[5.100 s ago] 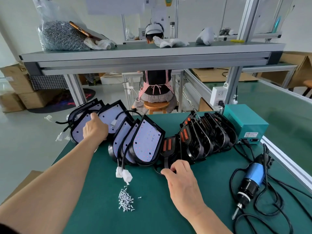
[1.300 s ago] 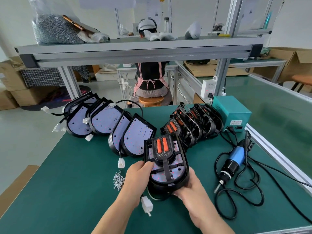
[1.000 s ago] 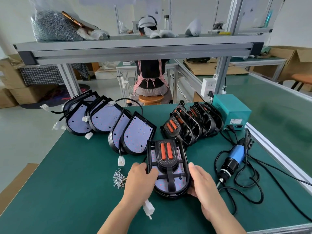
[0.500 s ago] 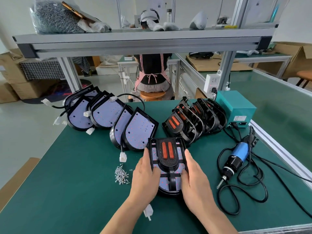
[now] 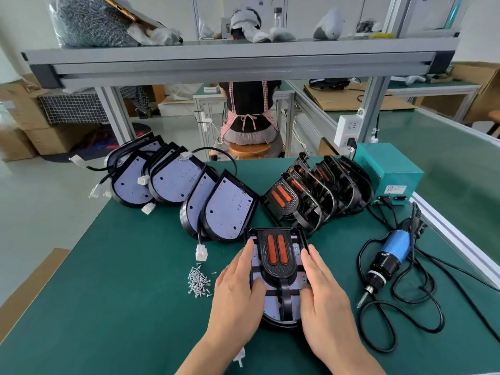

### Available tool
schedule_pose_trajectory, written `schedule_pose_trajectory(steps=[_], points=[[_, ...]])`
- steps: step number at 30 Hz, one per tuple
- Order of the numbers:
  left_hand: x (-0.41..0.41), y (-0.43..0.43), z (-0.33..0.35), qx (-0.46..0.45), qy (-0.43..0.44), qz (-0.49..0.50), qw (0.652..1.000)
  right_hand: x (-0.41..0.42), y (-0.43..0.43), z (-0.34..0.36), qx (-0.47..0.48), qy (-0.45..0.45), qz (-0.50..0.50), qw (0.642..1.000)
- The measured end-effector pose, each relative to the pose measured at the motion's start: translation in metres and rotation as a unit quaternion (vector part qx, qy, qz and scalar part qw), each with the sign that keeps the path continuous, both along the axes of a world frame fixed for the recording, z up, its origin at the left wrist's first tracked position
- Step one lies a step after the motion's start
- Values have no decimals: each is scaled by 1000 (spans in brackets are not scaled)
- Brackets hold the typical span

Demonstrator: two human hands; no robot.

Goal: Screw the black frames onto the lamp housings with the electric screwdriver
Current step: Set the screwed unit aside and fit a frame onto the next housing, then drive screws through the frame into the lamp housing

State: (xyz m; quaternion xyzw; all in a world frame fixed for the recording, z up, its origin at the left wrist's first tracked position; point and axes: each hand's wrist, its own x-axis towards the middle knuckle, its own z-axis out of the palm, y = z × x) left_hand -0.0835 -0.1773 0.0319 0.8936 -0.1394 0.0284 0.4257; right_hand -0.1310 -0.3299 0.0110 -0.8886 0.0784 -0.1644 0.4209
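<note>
Glossy D-shaped lamp housing (image 5: 280, 307) under ribbed black frame (image 5: 277, 255), long axis near-far, rounded end near; flat hands, left (image 5: 238, 293), right (image 5: 324, 299), press either side.

Table (image 5: 108, 293) dark green, plain. Frame (image 5: 276, 269) black with two orange bars. Lamp housing (image 5: 227, 209) has a black rim and a pale lilac board dotted red and pink. Stack of frames (image 5: 311, 196) at right black, orange bars showing. Screwdriver (image 5: 389, 255) blue body, black nose, silver tip. Box (image 5: 389, 171) teal with a white label. Screws (image 5: 198, 281) silver. Plug (image 5: 201, 252) white on a black wire. Shelf (image 5: 216, 58) grey metal. Apron (image 5: 226, 127) on the person behind red-and-white check. Stool (image 5: 247, 151) light brown wood.
</note>
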Motion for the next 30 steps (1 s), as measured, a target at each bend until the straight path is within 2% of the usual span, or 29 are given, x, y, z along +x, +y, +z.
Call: schedule_pose_trajectory(steps=[7,10,12,14,20,25,28,30], points=[[-1,0,0,-28,26,7,999,-6,2,3,-27,4,-11,1000],[4,9,-1,-69,3,86,994,-8,1,2,-40,1,-15,999],[10,25,-4,-28,-72,145,986,-10,2,2,-47,-2,-16,999],[15,40,-7,55,-116,155,980,-11,4,2,-54,-12,-14,998],[21,55,-7,236,-75,140,959,-11,4,6,-27,-22,-21,999],[20,48,-5,263,-89,152,949,-13,-1,15,-10,-47,-44,998],[19,45,-6,273,-110,158,943,-13,-21,21,-33,-70,-100,992],[20,45,-8,259,-118,163,945,-11,-41,26,-37,-53,-147,987]])
